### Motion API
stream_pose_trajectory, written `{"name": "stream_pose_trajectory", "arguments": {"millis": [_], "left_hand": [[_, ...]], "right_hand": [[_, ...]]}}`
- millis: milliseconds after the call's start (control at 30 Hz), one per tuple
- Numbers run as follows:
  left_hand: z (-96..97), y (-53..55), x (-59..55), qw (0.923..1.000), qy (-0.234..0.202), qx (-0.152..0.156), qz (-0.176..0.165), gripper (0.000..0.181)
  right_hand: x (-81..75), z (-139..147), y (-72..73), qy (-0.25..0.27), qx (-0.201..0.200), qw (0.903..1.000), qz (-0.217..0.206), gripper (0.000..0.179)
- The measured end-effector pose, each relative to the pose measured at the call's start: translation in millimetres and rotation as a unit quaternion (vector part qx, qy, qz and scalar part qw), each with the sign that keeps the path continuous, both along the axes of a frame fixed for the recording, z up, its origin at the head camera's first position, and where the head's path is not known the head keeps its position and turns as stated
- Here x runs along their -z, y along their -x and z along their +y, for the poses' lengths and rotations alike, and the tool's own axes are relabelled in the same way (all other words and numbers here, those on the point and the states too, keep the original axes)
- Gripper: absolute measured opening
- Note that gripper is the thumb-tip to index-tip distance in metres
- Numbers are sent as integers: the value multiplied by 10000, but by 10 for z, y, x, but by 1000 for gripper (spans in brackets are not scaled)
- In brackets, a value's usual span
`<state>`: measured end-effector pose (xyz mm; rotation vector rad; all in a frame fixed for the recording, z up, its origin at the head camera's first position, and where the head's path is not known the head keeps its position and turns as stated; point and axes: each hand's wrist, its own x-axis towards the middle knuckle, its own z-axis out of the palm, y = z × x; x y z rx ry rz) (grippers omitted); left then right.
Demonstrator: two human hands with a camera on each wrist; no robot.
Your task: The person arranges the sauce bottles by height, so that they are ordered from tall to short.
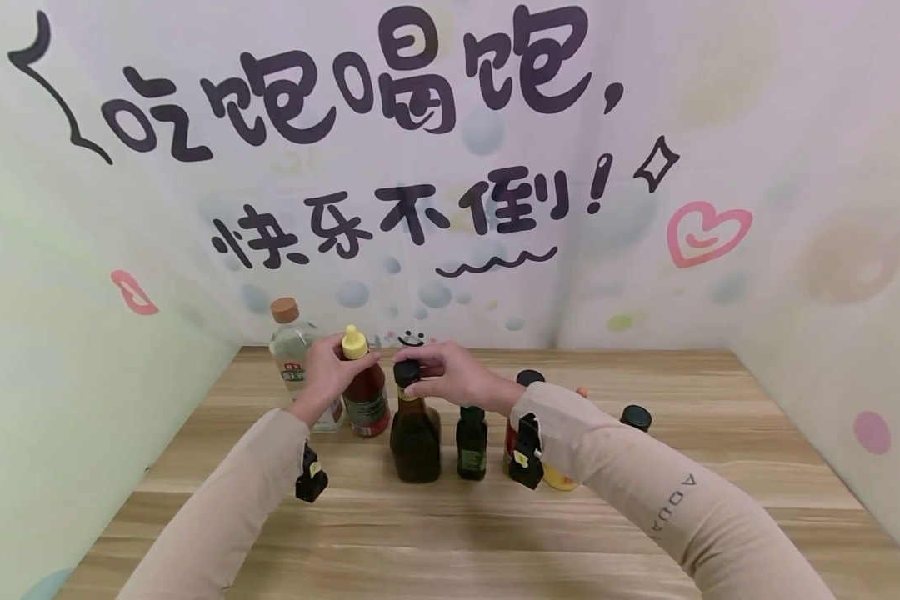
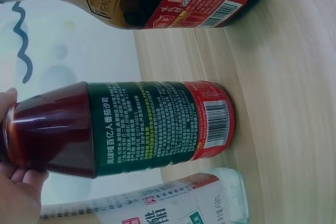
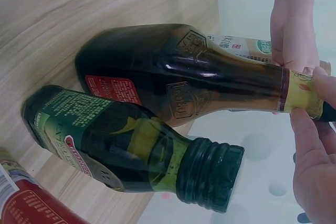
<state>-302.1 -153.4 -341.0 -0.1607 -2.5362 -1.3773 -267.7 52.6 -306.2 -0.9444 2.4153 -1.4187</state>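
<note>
My left hand (image 1: 327,367) holds the neck of a ketchup bottle (image 1: 367,410), which has a yellow nozzle cap (image 1: 355,343). In the left wrist view, the fingers (image 2: 32,182) curl round the narrow upper part of this ketchup bottle (image 2: 142,127), above its green and red label. With thumb and fingers, my right hand (image 1: 461,377) grips the top of a dark soy sauce bottle (image 1: 416,442) by its black cap and yellow-banded neck. That grip shows again in the right wrist view, the thumb and fingers on either side of the neck of the soy sauce bottle (image 3: 157,69).
Left of the ketchup stands a clear vinegar bottle (image 1: 288,348) with an orange cap. A small green olive oil bottle (image 1: 472,450) is close right of the soy sauce. Further right are a black-lidded red container (image 1: 530,378), a yellow bottle (image 1: 560,478) and another black-capped container (image 1: 636,417), partly behind my sleeve.
</note>
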Motion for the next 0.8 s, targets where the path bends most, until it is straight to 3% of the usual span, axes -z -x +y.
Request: {"name": "stream_pose_trajectory", "arguments": {"millis": [233,433,800], "left_hand": [[-16,11,3,9999,59,-82,-43,33],[-50,25,23,9995,-139,-205,-189,36],[-51,66,32,9994,-94,-320,-137,38]], "right_hand": [[1,-8,-6,-27,11,10000,35,42],[12,-8,-4,-4,12,10000,-19,43],[16,-3,-4,95,-11,9999,-49,43]]}}
